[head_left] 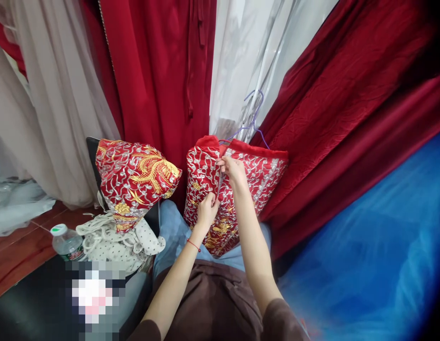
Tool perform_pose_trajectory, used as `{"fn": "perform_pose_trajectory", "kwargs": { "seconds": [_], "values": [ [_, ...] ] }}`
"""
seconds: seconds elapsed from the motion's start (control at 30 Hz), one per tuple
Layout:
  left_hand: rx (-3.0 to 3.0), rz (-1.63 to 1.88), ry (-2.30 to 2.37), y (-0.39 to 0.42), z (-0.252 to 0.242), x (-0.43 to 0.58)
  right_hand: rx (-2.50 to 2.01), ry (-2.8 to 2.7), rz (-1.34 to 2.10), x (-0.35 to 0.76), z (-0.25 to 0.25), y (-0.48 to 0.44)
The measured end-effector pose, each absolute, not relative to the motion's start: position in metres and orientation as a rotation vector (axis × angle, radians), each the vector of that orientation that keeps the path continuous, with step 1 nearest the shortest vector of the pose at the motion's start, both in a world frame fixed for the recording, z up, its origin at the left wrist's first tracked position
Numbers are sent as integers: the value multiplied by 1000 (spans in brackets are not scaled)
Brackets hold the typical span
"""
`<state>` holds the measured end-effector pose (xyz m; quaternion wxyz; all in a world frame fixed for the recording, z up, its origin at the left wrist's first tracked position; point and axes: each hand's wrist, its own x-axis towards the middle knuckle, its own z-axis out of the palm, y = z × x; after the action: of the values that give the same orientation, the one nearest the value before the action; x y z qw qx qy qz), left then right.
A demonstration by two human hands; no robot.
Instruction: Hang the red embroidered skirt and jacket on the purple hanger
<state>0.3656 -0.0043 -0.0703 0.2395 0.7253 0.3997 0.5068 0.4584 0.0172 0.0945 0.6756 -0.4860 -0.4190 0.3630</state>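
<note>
A red embroidered garment with silver scrollwork and gold motifs lies over the person's lap, its velvet-edged top towards the hanging fabrics. Both hands are on its central slit: the left hand pinches the edge lower down, and the right hand has its fingertips pinched together near the top. The right forearm crosses the garment and hides part of its lower half.

A purple hanger shows just behind the top edge, in front of white cloth. Red drapes crowd in on 2 sides — left and right — with blue fabric filling the lower right.

To the left, a 2nd embroidered piece rests above a dotted white cloth. A capped bottle stands just beside that cloth — and below them a pixelated patch covers part of the black seat.
</note>
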Motion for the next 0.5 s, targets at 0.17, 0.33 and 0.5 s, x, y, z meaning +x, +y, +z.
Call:
{"fn": "perform_pose_trajectory", "kwargs": {
  "seconds": [0.17, 0.33, 0.5],
  "values": [
    [2082, 1411, 1101, -6, -72, 366, -1052, -926, 761, 456, 102, 21],
    [2231, 1336, 1169, -11, -71, 367, -1004, -930, 671, 457, 123, 25],
    [2281, 1274, 1262, -6, -75, 363, -983, -1040, 678, 461, 116, 15]
  ]
}}
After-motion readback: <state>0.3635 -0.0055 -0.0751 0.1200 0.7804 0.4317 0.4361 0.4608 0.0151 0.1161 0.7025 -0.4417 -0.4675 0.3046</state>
